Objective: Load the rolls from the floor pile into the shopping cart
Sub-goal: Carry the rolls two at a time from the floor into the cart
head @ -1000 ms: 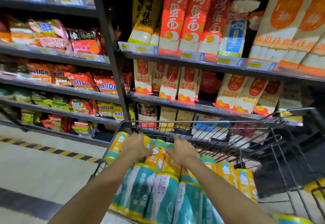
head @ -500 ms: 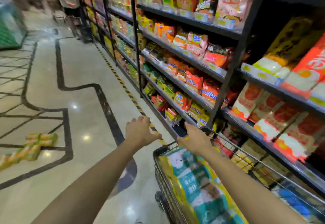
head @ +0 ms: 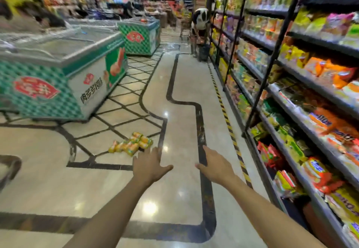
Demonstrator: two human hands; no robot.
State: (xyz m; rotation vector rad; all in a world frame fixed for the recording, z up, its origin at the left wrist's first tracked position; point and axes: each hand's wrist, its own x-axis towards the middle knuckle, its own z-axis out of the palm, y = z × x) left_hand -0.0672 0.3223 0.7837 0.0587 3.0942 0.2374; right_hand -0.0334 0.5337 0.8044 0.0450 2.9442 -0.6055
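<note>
- Marble-patterned floor [head: 180,96] is seen running between chest freezers [head: 64,68] and stocked shelves [head: 291,92].
- Yellow rolls [head: 131,143] are piled on the floor, just beyond the left hand.
- Left hand [head: 148,167] and right hand [head: 216,167] are held out empty, fingers spread.

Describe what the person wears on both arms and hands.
Nothing shows on either: the left hand and the right hand are bare, without gloves, and no rings, watch or bands are visible. Both forearms are uncovered to the picture's lower edge, with no sleeve in view.
</note>
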